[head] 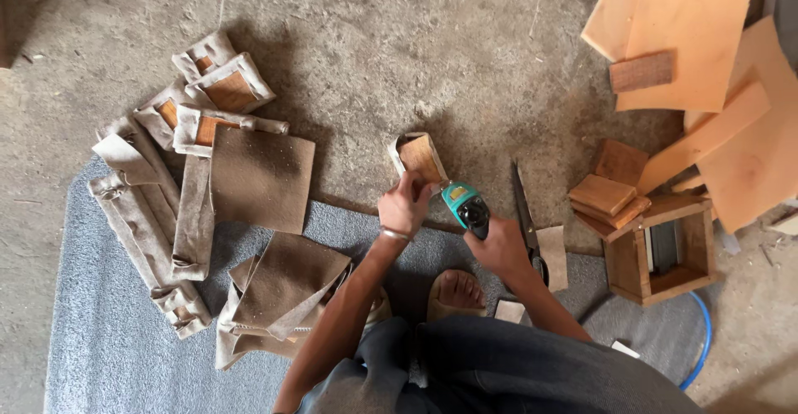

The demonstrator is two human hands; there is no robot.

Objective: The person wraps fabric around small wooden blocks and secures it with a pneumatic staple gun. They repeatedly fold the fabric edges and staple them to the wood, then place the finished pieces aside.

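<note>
Seen from above, seated on a grey mat (108, 331) laid over a dusty concrete floor (374, 40). Left hand (404, 204) closed around the lower edge of a small fabric-wrapped wooden block (418, 158), fingers pinching it upright just above the mat's far edge. Right hand (499, 246) wrapped tight about the grip of a teal staple gun (465, 206), nose angled toward 10 o'clock and touching or nearly touching the block's lower right corner. Block at centre of view, at 12 o'clock from the bare foot in a sandal (455, 292). Long scissors (525, 214) lying just beside the right hand at 3 o'clock, blades pointing to 12. Small brown fabric piece (553, 252) beyond the scissors. At 9 to 10 o'clock, a cluster of wrapped blocks (218, 90) with a flat square of brown cloth (261, 177) below them; folded cloth strips (141, 223) along the mat's left side; another heap of cloth (283, 293) at 8 o'clock beside the left forearm. At 3 o'clock, an open wooden box (662, 252) with bare wooden blocks (611, 194) stacked beside it. At 1 to 2 o'clock, sheets of orange foam (706, 73).
</note>
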